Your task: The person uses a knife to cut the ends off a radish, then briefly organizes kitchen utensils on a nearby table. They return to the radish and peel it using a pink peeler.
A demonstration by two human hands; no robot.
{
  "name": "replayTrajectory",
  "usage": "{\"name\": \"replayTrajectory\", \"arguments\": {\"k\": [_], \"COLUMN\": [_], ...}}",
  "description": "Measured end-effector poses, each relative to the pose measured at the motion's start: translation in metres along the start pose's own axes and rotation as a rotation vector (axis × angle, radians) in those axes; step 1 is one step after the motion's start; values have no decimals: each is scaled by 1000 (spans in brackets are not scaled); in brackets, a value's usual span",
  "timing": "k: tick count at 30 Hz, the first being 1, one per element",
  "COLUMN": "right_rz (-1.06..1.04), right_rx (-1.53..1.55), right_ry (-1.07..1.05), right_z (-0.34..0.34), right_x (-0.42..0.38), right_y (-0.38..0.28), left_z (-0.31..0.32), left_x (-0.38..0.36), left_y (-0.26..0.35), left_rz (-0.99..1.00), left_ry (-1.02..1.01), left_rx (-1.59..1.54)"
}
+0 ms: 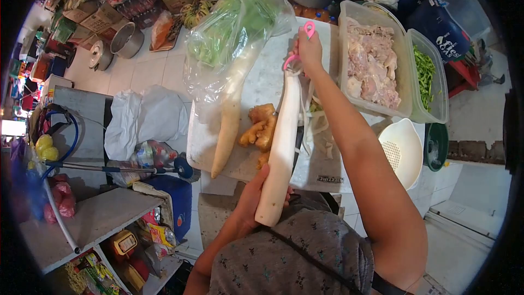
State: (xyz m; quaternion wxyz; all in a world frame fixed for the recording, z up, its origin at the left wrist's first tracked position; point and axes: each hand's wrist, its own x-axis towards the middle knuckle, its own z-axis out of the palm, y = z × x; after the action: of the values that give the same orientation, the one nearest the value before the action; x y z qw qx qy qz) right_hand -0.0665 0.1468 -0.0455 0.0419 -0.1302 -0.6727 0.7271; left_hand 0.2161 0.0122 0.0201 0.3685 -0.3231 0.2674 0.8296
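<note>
A long white radish [281, 153] slants across the near side of the white table, its thick end toward my body. My left hand [255, 191] wraps round that thick end. At the far, thin end, my right hand [309, 54] grips a pink-handled peeler [292, 61], whose blade is too small to make out against the radish. Peel strips [312, 131] lie just right of the radish. To its left are knobbly ginger [263, 127] and another long radish [229, 123], whose leafy end is inside a clear plastic bag [234, 27].
On the right stand a tub of raw chicken [374, 65], a tub of chopped greens [424, 76] and a cream colander [406, 153]. A white sack [144, 117] and a shelf [103, 224] are to the left. Metal pots [127, 40] sit on the tiled floor.
</note>
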Motion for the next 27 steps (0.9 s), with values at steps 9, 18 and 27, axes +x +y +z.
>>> {"name": "replayTrajectory", "arguments": {"k": [9,18,27], "right_rz": [-491,236,35], "right_rx": [-138,-52,475], "right_ry": [-69,-539,-475], "right_z": [-6,-73,-98], "right_x": [6,-128,-213], "right_y": [-26,-60,-107], "left_z": [-4,22,35], "left_x": [-13,-10,15], "left_y": [-1,14,-4], "left_rz": [30,107,45], "left_ry": [-70,-512,-320], "left_rx": [-111,-413,-292]}}
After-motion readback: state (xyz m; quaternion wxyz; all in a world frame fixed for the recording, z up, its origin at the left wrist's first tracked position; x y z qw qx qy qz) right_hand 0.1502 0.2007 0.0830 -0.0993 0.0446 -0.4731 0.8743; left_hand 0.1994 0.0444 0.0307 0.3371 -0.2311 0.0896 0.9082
